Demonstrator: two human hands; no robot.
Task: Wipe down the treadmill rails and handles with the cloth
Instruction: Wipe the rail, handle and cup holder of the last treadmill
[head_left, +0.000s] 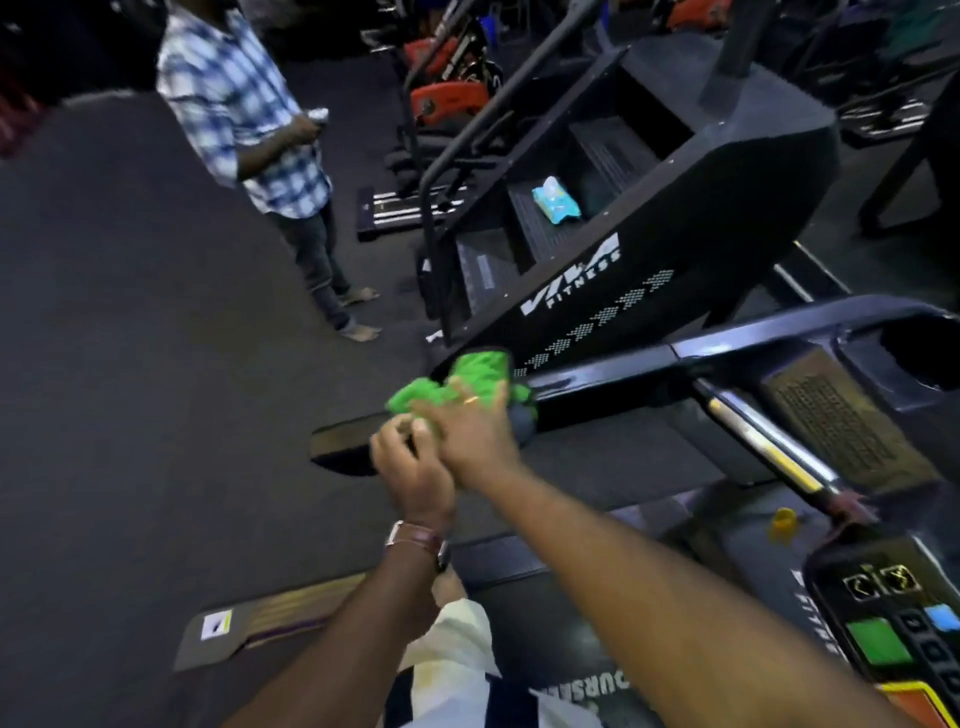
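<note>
- Cloth (457, 382): green, bunched, lying over the near free end of the left rail (597, 371), touching it.
- Rail axis: the rail runs from that capped end, under the cloth, up and to the right toward the console (883, 639). All unwiped length lies to the right of the grip.
- Right hand (475, 434): fingers lie fairly straight on top of the cloth, pressing it onto the rail end. It is the nearer hand to the rail.
- Left hand (410, 462): just beside and touching the right hand, fingers curled at the cloth's lower edge; whether it pinches the cloth is blurred, cannot tell.
- Judgement: the coming stroke should follow the rail's long axis, sliding rightward toward the console, right hand leading.
</note>
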